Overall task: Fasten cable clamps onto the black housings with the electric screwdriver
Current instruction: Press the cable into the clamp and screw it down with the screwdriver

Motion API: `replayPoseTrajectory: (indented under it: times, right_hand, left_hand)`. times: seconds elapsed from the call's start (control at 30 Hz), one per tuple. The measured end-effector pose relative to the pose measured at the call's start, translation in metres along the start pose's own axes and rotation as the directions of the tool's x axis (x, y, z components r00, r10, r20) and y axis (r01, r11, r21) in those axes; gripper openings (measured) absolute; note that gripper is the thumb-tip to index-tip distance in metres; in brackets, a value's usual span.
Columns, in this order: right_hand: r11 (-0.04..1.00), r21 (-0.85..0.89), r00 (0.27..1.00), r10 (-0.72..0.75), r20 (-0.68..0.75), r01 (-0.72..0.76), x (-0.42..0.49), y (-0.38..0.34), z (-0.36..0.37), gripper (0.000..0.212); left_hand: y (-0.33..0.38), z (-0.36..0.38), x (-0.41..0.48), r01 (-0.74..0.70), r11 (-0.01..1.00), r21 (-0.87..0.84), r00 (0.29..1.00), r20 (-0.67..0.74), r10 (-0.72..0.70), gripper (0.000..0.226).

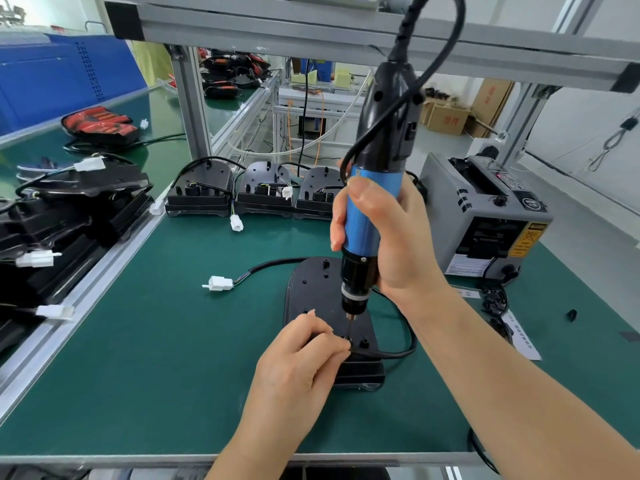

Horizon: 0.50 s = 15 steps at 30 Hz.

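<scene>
A black housing lies flat on the green mat in the middle of the bench. Its black cable loops round the right side and ends in a white connector to the left. My right hand grips the blue and black electric screwdriver, held upright with its bit tip down on the housing near its front end. My left hand rests on the housing and pinches a small black cable clamp right at the bit tip. The clamp is mostly hidden by my fingers.
Three more black housings stand in a row at the back of the mat. A stack of housings fills the left conveyor. A grey tape dispenser stands at the right. Small black parts lie beside it. An aluminium frame spans overhead.
</scene>
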State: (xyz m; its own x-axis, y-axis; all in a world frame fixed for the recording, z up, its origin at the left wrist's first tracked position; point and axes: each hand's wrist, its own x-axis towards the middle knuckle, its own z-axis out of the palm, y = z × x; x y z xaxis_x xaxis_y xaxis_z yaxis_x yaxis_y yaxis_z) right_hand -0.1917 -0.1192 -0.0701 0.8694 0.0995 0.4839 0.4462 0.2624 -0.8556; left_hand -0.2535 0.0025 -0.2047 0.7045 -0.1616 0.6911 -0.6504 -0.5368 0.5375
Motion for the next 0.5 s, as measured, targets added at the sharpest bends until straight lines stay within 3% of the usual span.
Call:
replayPoseTrajectory:
  times: [0.27, 0.5]
  right_hand:
    - [0.999, 0.032, 0.995, -0.006, 0.099, 0.003, 0.0002, 0.0029, -0.0010, 0.019]
    - [0.999, 0.049, 0.994, -0.019, 0.104, 0.014, 0.0001, 0.0031, -0.0038, 0.031]
  left_hand:
    - [0.0000, -0.0004, -0.0001, -0.001, 1.000, 0.013, 1.000, 0.004, 0.001, 0.011]
    - [-0.0008, -0.0007, 0.0003, 0.003, 1.000, 0.007, 1.000, 0.008, -0.003, 0.005]
